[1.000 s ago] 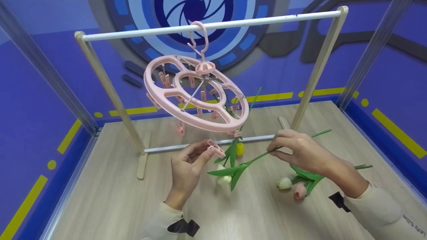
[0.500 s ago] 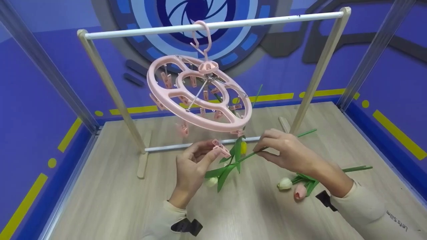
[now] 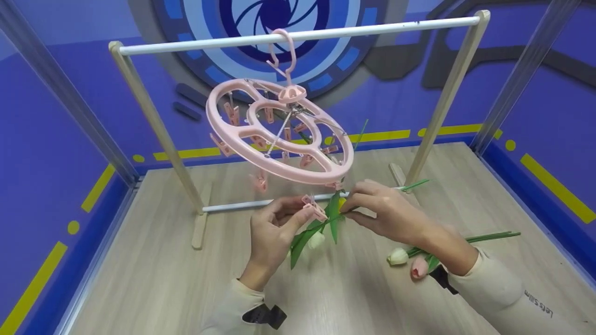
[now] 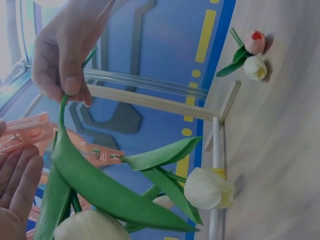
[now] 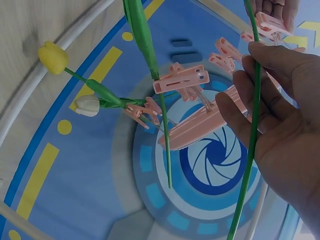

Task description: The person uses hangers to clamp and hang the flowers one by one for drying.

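Observation:
My left hand pinches a pink clothespin between thumb and fingers, below the rim of a round pink clip hanger. My right hand pinches the green stem of a white artificial tulip, whose flower points downward. Its leaves pass close to the clothespin's tip; whether the stem lies between the clip's jaws I cannot tell. In the right wrist view, the stem runs along the fingers. Other tulips, one white and one yellow, hang head-down from the hanger's clips.
The hanger hooks over the white top bar of a wooden-legged rack. Several other clothespins dangle around it. On the tabletop at right lie a white tulip and a pink tulip. Blue patterned walls surround the table.
My right hand has moved left with the tulip, bringing its stem up to the clothespin. My left hand, still pinching the clothespin, and the hanger have shifted slightly right.

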Tool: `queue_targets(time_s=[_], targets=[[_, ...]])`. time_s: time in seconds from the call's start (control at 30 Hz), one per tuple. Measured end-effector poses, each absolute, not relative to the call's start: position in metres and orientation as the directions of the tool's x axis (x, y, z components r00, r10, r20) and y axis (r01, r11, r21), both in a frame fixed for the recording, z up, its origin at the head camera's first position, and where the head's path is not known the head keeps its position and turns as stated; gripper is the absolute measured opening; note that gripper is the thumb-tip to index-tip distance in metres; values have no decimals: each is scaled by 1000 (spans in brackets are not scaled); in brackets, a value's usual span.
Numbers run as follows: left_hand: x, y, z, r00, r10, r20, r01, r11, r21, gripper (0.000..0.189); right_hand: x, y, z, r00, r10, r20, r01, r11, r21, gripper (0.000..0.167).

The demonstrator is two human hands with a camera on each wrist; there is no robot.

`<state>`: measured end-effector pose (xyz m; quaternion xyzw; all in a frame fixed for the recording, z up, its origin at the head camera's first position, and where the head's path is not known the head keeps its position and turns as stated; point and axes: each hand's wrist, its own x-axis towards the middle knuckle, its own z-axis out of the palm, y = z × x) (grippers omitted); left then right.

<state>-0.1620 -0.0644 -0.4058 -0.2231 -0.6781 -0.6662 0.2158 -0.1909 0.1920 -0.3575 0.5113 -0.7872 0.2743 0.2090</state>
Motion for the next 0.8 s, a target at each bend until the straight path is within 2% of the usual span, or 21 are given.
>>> queue_targets(time_s=[0.2, 0.47, 0.8], targets=[[-161, -64, -406, -815, 19, 579, 579, 10, 815, 20, -189, 185, -356, -400, -695, 598, -916, 331, -228, 28], [-161, -63, -404, -820, 31, 572, 573, 12, 820, 18, -190, 175, -355, -354, -698, 623, -934, 298, -197, 30], [-162, -64, -404, -802, 46, 596, 596, -8, 803, 15, -190, 170, -357, -383, -706, 596, -922, 329, -203, 27]])
